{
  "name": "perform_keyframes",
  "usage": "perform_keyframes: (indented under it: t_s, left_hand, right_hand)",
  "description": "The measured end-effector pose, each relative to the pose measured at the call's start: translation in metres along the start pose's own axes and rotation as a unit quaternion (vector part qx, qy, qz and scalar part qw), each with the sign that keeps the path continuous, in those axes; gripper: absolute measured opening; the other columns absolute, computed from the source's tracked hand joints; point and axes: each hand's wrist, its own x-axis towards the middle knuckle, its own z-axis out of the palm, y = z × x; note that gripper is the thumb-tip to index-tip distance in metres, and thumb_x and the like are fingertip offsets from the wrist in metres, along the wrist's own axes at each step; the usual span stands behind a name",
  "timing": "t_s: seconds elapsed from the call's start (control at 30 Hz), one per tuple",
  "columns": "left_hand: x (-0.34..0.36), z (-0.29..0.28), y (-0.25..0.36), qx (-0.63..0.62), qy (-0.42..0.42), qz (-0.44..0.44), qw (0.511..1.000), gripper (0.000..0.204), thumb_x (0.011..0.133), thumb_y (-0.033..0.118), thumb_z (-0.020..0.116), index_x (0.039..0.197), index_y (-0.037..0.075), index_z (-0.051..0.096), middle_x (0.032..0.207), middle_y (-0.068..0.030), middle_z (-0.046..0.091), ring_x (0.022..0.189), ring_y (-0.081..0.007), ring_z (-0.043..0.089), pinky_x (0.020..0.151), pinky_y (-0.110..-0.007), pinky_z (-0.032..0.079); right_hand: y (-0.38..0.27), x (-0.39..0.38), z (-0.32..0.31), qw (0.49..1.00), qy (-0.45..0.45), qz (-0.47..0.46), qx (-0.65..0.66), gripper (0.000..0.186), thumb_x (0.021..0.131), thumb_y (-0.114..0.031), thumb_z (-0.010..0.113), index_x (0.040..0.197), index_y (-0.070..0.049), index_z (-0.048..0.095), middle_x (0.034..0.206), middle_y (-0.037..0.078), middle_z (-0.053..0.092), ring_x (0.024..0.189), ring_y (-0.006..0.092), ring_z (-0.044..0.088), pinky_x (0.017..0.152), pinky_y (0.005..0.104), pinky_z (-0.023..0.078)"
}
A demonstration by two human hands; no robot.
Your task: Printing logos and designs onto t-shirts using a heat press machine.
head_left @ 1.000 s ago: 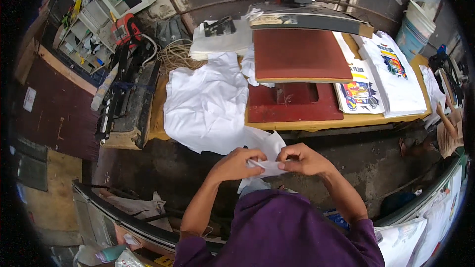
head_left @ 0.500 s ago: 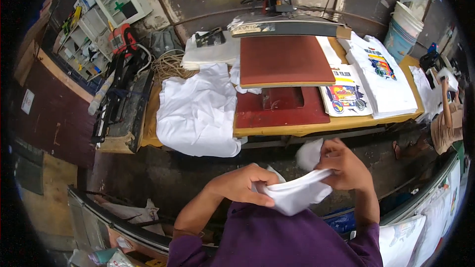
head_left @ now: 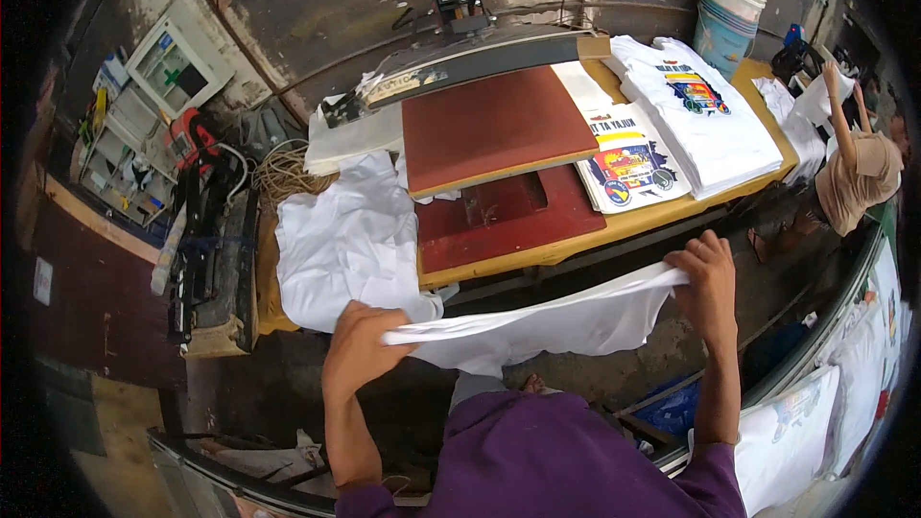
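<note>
A white T-shirt (head_left: 547,326) hangs stretched between my two hands, in front of the table and above the floor. Its upper edge is gathered into folds, and the rest drapes below. My left hand (head_left: 365,350) is closed on one end, close to the crumpled pile of white shirts (head_left: 345,230). At the other end, my right hand (head_left: 708,283) grips the cloth, held higher and to the right. Beyond the cloth stands a heat press, its brown upper plate (head_left: 494,125) raised over a red lower plate (head_left: 508,235).
Printed white shirts (head_left: 633,173) and a taller printed stack (head_left: 720,139) lie right of the press on the yellow table (head_left: 566,247). A bucket (head_left: 729,14) stands behind. A co-worker (head_left: 859,173) lifts white cloth at far right. Coiled cord (head_left: 286,173) lies left.
My hands have moved apart, pulling the bunched T-shirt out wide. My left hand went left and my right hand slightly right and up. The view has shifted, and the co-worker's arms are raised.
</note>
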Motion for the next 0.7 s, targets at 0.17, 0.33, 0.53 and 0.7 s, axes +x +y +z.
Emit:
perform_keyframes:
  t_s: [0.17,0.33,0.53,0.7]
  left_hand:
    - [0.001,-0.002,-0.029,-0.04,0.094,-0.053,0.993,0.01,0.066,0.002,0.069,0.073,0.0,0.062,0.068,-0.0104,0.059,0.061,-0.0251,0.056,0.059,-0.031,0.039]
    - [0.005,0.007,-0.072,-0.257,0.035,-0.117,0.959,0.02,0.065,-0.009,0.067,0.085,-0.005,0.064,0.075,-0.0064,0.062,0.07,-0.0107,0.056,0.063,-0.024,0.044]
    - [0.134,0.007,-0.154,-0.534,0.226,-0.288,0.762,0.036,0.069,-0.009,0.066,0.103,-0.002,0.06,0.089,-0.0059,0.064,0.079,-0.0127,0.06,0.067,-0.026,0.05]
    - [0.187,0.052,-0.196,-0.656,0.068,-0.275,0.7,0.013,0.084,0.005,0.063,0.096,0.005,0.057,0.085,-0.0013,0.062,0.074,-0.0103,0.058,0.062,-0.022,0.047]
  right_hand:
    - [0.053,-0.001,0.052,0.889,0.127,0.198,0.393,0.021,0.058,0.013,0.057,0.075,0.002,0.063,0.073,0.009,0.059,0.076,0.0201,0.057,0.067,0.0293,0.044]
    - [0.094,0.013,0.088,0.718,0.083,0.249,0.644,0.013,0.064,0.009,0.063,0.074,0.0,0.063,0.076,0.011,0.064,0.07,0.0176,0.061,0.064,0.0278,0.05]
    - [0.121,0.188,0.111,0.566,0.128,0.386,0.717,0.029,0.076,-0.008,0.063,0.103,0.0,0.058,0.094,0.011,0.062,0.084,0.0207,0.063,0.079,0.0346,0.054]
    - [0.145,0.196,0.178,0.683,-0.104,0.392,0.608,0.045,0.076,-0.013,0.072,0.114,0.004,0.055,0.101,0.013,0.064,0.089,0.021,0.064,0.081,0.0326,0.053]
